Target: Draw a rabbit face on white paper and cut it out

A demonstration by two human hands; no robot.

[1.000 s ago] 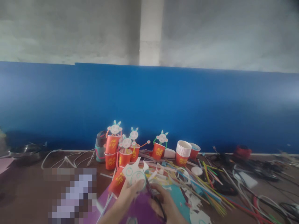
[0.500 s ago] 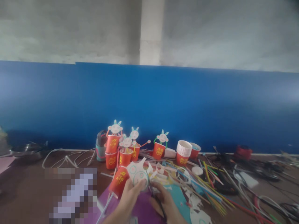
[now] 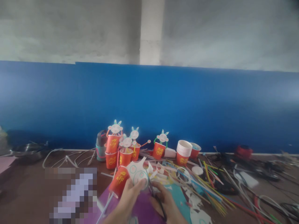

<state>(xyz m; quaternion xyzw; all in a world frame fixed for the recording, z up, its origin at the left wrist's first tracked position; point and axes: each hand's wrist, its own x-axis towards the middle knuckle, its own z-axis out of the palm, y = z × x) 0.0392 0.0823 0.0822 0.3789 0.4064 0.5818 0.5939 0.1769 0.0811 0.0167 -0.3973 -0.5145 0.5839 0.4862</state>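
My left hand (image 3: 132, 194) pinches a white paper piece (image 3: 137, 171) with green circles drawn on it, its thumb lying on the paper. Black-handled scissors (image 3: 159, 202) are gripped in my right hand (image 3: 164, 200), with their blades at the right edge of the paper. A red paper cup (image 3: 119, 181) with yellow characters lies tilted just left of my left hand. Purple paper (image 3: 147, 210) is spread below both hands. Behind them stand red cups topped with paper rabbit faces, one at the right (image 3: 159, 150) and several at the left.
A cup stack (image 3: 183, 152) stands at the back. Coloured sticks (image 3: 210, 193), paper scraps (image 3: 198, 214) and a teal sheet (image 3: 181, 199) lie to the right. White cables (image 3: 67, 160) and a metal bowl (image 3: 26, 151) are at the left. A blue panel (image 3: 149, 105) rises behind the table.
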